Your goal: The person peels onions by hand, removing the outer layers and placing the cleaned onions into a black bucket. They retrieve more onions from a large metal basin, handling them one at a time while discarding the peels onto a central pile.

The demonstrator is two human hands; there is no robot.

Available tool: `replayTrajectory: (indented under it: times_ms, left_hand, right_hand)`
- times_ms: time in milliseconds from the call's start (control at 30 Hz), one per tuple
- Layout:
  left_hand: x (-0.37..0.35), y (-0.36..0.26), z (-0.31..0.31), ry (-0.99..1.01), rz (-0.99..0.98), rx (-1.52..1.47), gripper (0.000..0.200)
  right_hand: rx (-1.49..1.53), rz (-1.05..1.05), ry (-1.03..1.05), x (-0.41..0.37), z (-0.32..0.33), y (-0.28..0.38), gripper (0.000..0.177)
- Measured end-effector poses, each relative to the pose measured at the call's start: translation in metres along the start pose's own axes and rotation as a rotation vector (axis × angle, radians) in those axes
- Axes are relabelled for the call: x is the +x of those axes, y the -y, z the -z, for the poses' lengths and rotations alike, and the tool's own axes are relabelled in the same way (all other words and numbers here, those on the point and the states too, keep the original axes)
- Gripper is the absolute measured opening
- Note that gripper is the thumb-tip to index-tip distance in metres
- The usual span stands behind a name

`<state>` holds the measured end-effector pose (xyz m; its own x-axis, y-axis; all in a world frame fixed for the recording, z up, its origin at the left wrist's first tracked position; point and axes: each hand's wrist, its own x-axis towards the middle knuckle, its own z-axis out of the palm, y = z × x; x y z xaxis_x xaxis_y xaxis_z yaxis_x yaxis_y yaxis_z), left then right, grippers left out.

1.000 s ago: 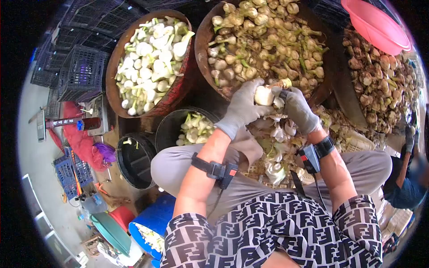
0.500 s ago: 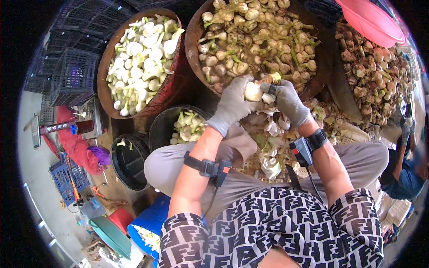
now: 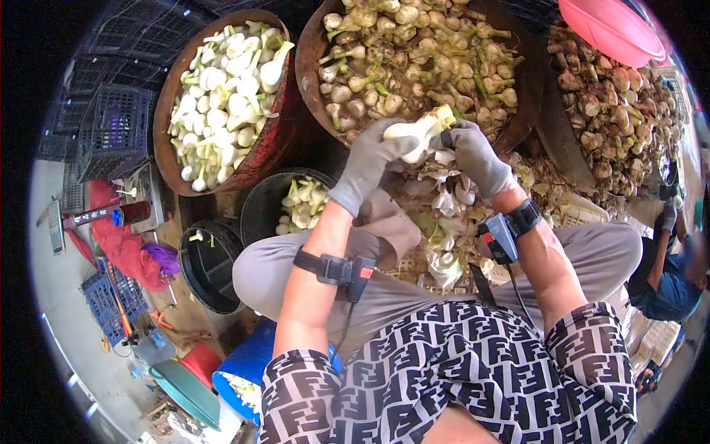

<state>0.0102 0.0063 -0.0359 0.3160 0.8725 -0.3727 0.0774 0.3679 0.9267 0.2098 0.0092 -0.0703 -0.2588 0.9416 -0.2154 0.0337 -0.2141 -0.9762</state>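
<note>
My left hand (image 3: 370, 164), in a grey knit glove, is closed around a white garlic bulb (image 3: 418, 137), whose green-yellow cut stem points up and right. My right hand (image 3: 477, 157), gloved alike, is closed at the stem side on a small dark tool (image 3: 447, 138); its blade or tip is hidden. Below the hands, loose garlic skins (image 3: 452, 198) are heaped between my knees. Just beyond them stands a wide rusty tub (image 3: 305, 70) of unpeeled garlic bulbs (image 3: 414, 55) in murky water.
A red rusty tub (image 3: 277, 126) of white garlic stands left. Nearer are a black bucket (image 3: 251, 214) with peeled bulbs and another black bucket (image 3: 194, 285). Brownish garlic (image 3: 606, 103) is piled right under a pink basin (image 3: 614, 33). A co-worker (image 3: 669, 285) sits far right.
The bulb has turned in my left hand, so its pale side and stem now show more fully. Both hands stay close together, and the view has shifted slightly.
</note>
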Motion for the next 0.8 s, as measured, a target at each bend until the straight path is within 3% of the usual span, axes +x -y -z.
replayTrajectory:
  times_ms: [33,100,133,200,300,333,433,467,567,600,700,800]
  left_hand:
    - [-0.001,0.002,0.0,0.0,0.091,-0.17,0.046]
    - [-0.005,-0.005,-0.003,0.0,0.271,-0.511,0.037]
    - [-0.001,0.0,-0.004,-0.002,0.242,-0.588,0.037]
    - [0.011,0.022,-0.004,-0.003,0.185,-0.739,0.037]
    - [0.016,0.032,-0.003,-0.022,-0.01,-0.117,0.039]
    - [0.014,0.034,-0.011,-0.176,-0.196,0.177,0.041]
    - [0.005,0.02,-0.015,-0.258,0.039,-0.039,0.042]
    - [0.007,0.02,-0.013,-0.276,0.011,0.08,0.041]
    - [0.002,0.018,-0.012,-0.23,0.282,-0.446,0.041]
    - [0.008,0.024,-0.015,-0.225,0.26,-0.51,0.044]
    - [0.008,0.015,-0.013,-0.23,0.452,-0.502,0.042]
    - [0.017,0.031,-0.009,-0.409,-0.055,-0.06,0.038]
  right_hand:
    - [0.314,-0.306,-0.054,0.001,-0.004,-0.002,0.02]
    - [-0.104,-0.229,-0.142,-0.006,-0.011,0.005,0.023]
    - [-0.313,-0.184,-0.185,-0.007,-0.012,0.008,0.025]
    - [-0.194,-0.109,-0.162,-0.007,-0.011,-0.007,0.027]
    - [0.012,-0.118,-0.114,-0.014,-0.015,-0.002,0.025]
    - [0.077,-0.132,-0.108,-0.015,-0.017,0.0,0.024]
    - [0.323,-0.168,-0.089,-0.017,-0.019,-0.008,0.021]
    - [0.413,-0.18,-0.084,-0.018,-0.021,-0.007,0.02]
    - [-0.345,0.354,0.052,-0.036,-0.009,0.004,0.018]
    - [-0.382,0.236,0.005,-0.036,-0.009,-0.005,0.015]
    - [-0.174,0.234,-0.106,-0.043,-0.016,-0.007,0.019]
    - [-0.483,0.22,-0.105,-0.047,-0.006,-0.008,0.022]
